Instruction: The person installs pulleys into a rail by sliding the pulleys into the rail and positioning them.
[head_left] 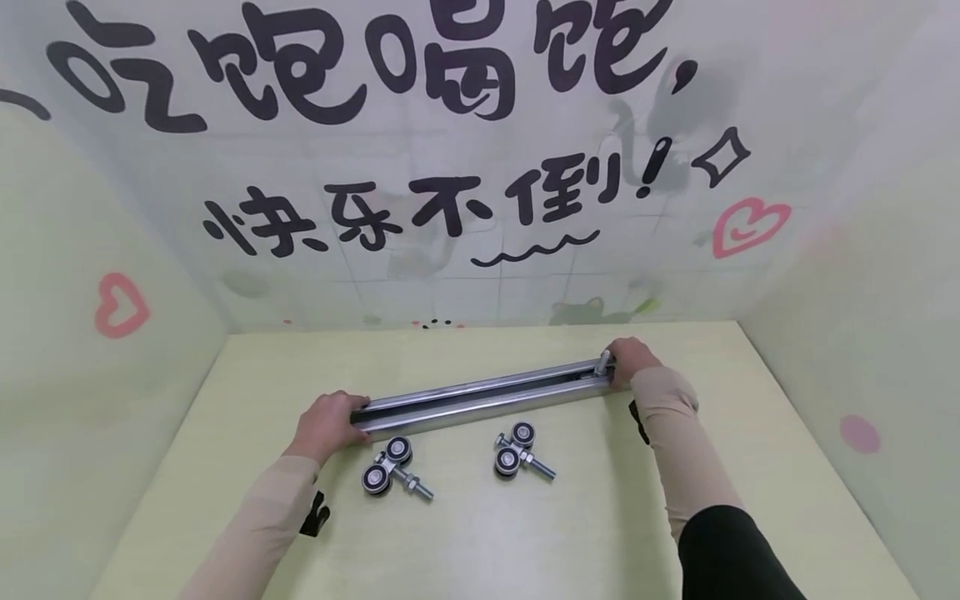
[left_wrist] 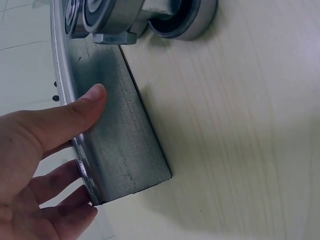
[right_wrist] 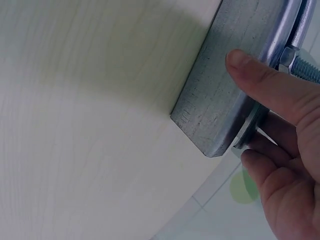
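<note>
A long slotted metal rail [head_left: 480, 407] lies slantwise on the table, its right end farther away. My left hand [head_left: 327, 427] grips its left end, the thumb pressed on the near side face [left_wrist: 117, 140]. At the other end my right hand [head_left: 632, 360] holds the rail, thumb on the side face [right_wrist: 220, 90] and fingers behind. Close to that hand a threaded bolt [head_left: 602, 363] sticks up from the slot; what it joins inside is mostly hidden. In front of the rail lie two roller trolleys, a left one [head_left: 377, 479] and a right one [head_left: 507, 462], each with a bolt and nuts.
The pale wood-grain table [head_left: 465, 542] is bounded by a back wall [head_left: 450, 292] with black lettering. Side walls stand at left [head_left: 75, 417] and right [head_left: 810, 358]. Both trolleys lie between the forearms, the left one near my left hand.
</note>
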